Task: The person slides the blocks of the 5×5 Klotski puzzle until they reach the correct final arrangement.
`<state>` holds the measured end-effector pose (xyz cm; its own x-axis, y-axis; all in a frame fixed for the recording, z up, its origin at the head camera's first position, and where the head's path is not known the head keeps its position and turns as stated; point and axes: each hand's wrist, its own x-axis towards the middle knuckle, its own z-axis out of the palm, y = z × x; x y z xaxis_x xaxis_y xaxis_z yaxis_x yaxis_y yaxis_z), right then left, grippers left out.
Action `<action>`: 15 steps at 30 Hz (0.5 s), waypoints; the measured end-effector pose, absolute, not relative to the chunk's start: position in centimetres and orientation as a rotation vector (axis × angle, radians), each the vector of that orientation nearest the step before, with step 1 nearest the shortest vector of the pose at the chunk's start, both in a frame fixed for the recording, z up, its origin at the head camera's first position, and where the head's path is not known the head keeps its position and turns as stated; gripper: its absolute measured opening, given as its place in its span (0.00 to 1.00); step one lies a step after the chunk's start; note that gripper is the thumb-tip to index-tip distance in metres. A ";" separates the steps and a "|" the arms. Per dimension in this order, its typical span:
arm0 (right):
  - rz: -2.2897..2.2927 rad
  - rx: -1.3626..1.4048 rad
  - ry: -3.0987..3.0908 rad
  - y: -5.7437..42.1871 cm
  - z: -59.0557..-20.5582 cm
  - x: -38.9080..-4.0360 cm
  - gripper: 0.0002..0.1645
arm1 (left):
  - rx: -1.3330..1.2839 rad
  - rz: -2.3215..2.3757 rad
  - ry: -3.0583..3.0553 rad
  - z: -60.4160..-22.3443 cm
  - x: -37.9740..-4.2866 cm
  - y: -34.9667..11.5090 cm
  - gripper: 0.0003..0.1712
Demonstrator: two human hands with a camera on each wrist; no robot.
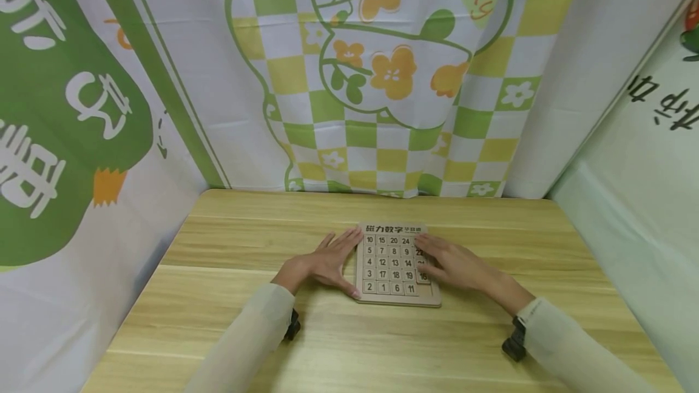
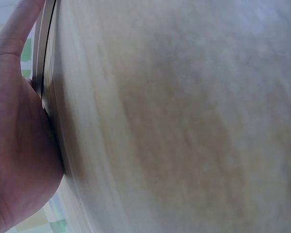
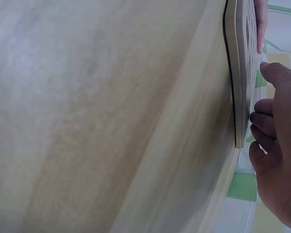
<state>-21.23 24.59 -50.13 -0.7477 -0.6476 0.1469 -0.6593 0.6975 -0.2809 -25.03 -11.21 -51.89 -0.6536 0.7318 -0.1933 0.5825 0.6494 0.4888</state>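
A wooden number sliding puzzle (image 1: 401, 303) lies flat on the table, its number tiles (image 1: 394, 263) set in rows under a printed heading. The gap in the tiles is at the bottom right corner. My left hand (image 1: 329, 264) is spread along the puzzle's left side, fingertips at the upper left edge and thumb at the lower left corner. From the right, my right hand (image 1: 455, 262) reaches over the right-hand column, with fingertips on the tiles and partly hiding them. In the right wrist view its fingers (image 3: 264, 124) are bent beside the board's edge (image 3: 238, 97).
The light wood table (image 1: 235, 320) extends around the puzzle on every side. Behind it hangs a patterned curtain (image 1: 371, 156) with green and yellow checks. Printed cloth walls (image 1: 136, 199) stand at left and right. Each wrist wears a black camera mount (image 1: 513, 341).
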 end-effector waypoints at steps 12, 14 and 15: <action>0.508 1.111 -2.872 24.6 -50.3 -21.1 0.38 | 1.044 0.568 2.492 -52.0 -25.1 -11.2 0.84; 0.508 1.110 -2.869 24.6 -50.3 -20.8 0.38 | 1.036 0.555 2.498 -51.8 -25.0 -11.2 0.83; 0.509 1.109 -2.869 24.7 -50.3 -20.7 0.38 | 1.033 0.551 2.501 -51.7 -24.9 -11.1 0.82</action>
<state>-20.68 24.68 -50.25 -0.7465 -0.6509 0.1382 -0.6587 0.6935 -0.2918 -24.90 -11.13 -51.68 -0.6588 0.7274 -0.1921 0.5792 0.6533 0.4875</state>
